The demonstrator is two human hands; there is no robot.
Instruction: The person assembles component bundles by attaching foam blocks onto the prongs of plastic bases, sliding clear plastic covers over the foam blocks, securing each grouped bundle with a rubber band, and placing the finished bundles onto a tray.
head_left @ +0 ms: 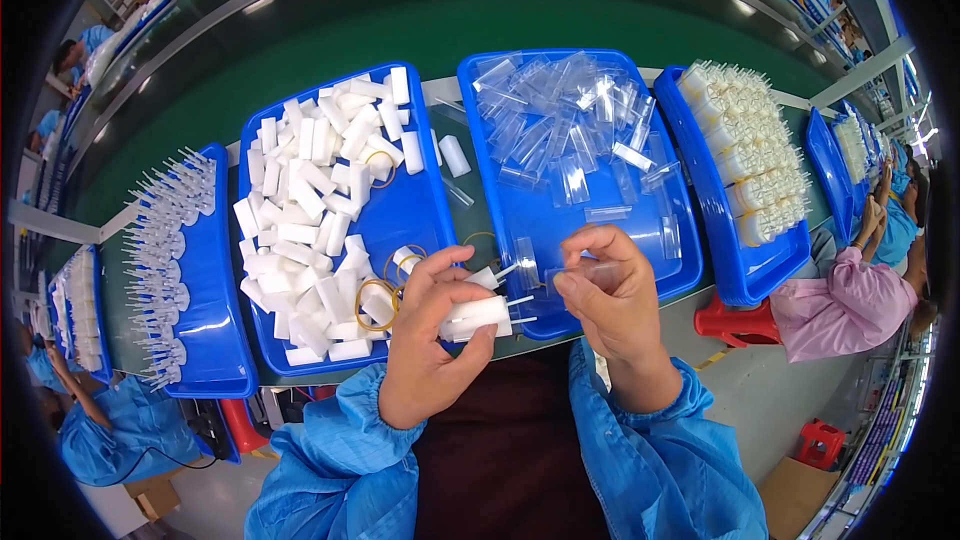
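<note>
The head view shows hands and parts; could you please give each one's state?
Left hand, closed on a white pronged piece
Right hand, pinching a clear piece
White blocks, loosely heaped in a blue tray
Clear pieces, scattered in another blue tray
Spiky pieces, packed in the tray right of that
Pronged parts, ranged in the tray left of the blocks
</note>
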